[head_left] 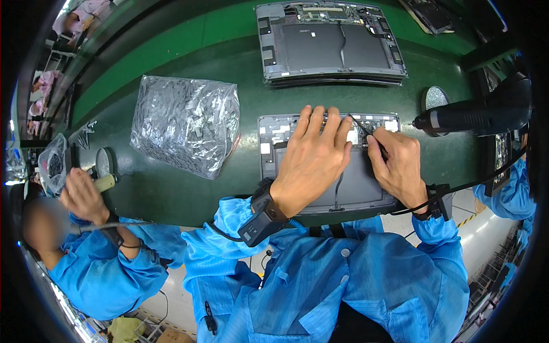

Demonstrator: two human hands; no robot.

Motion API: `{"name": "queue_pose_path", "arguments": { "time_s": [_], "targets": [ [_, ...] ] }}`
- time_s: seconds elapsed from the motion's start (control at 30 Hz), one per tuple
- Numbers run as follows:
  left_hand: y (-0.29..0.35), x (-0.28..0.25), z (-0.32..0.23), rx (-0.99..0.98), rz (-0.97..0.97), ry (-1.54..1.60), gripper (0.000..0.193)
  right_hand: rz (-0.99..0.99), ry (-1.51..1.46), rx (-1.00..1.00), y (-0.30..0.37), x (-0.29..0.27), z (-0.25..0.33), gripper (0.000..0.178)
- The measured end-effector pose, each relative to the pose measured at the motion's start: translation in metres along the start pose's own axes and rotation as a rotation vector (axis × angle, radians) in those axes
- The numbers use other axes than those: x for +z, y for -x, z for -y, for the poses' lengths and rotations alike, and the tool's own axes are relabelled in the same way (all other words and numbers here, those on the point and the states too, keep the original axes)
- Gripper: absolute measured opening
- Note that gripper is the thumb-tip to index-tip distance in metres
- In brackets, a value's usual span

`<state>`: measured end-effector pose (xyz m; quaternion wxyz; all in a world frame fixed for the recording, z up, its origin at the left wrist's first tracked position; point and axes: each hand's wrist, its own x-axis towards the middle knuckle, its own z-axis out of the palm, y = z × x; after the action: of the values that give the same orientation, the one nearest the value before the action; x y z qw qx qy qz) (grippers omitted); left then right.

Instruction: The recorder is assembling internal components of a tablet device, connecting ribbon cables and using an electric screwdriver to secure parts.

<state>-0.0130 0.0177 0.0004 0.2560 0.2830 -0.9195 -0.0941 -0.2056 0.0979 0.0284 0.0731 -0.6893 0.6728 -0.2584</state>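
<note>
Opened laptop base [349, 183] on green bench [171, 188], left hand [311, 160] spread flat, right hand [400, 163] pinching thin probe [361, 127].

Opened laptop base [329, 166]: grey shell, bottom cover off, lying flat at the near edge of the green bench, long side left to right. Dark flat battery panel fills its near half, with a thin black cable running down the middle. Circuit board strip with white labels runs along the far edge, partly hidden.

Thin dark tweezers [366, 132]: slim, pointed, tilted, tip on the board strip near the far right corner of the base.
</note>
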Motion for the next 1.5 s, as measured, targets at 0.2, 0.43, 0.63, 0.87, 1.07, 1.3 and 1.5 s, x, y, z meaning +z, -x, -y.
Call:
{"name": "queue_pose_path", "arguments": {
  "time_s": [0.2, 0.43, 0.63, 0.87, 1.07, 1.3, 1.5],
  "targets": [
    [0.000, 0.001, 0.001, 0.001, -0.007, -0.008, 0.043, -0.008, 0.013, 0.006, -0.001, 0.001, 0.004, 0.021],
    [-0.001, -0.002, 0.000, 0.005, 0.000, -0.002, 0.042, -0.039, 0.013, -0.013, -0.001, 0.002, 0.005, 0.021],
    [0.000, 0.001, -0.001, -0.009, 0.002, -0.008, 0.043, -0.150, -0.271, -0.134, -0.017, -0.015, -0.004, 0.015],
    [-0.001, 0.001, 0.000, -0.004, 0.008, -0.017, 0.042, -0.007, -0.795, 0.069, -0.045, 0.006, -0.028, 0.015],
    [-0.002, 0.001, 0.000, -0.004, 0.001, -0.007, 0.044, -0.081, -1.023, 0.000, -0.046, 0.023, -0.037, 0.011],
    [-0.002, 0.001, -0.001, -0.009, 0.007, -0.018, 0.043, -0.101, -0.929, 0.026, -0.047, 0.027, -0.032, 0.016],
    [-0.001, 0.001, -0.001, -0.007, 0.004, -0.010, 0.043, -0.083, -0.682, 0.003, -0.044, 0.021, -0.026, 0.014]
  ]
}}
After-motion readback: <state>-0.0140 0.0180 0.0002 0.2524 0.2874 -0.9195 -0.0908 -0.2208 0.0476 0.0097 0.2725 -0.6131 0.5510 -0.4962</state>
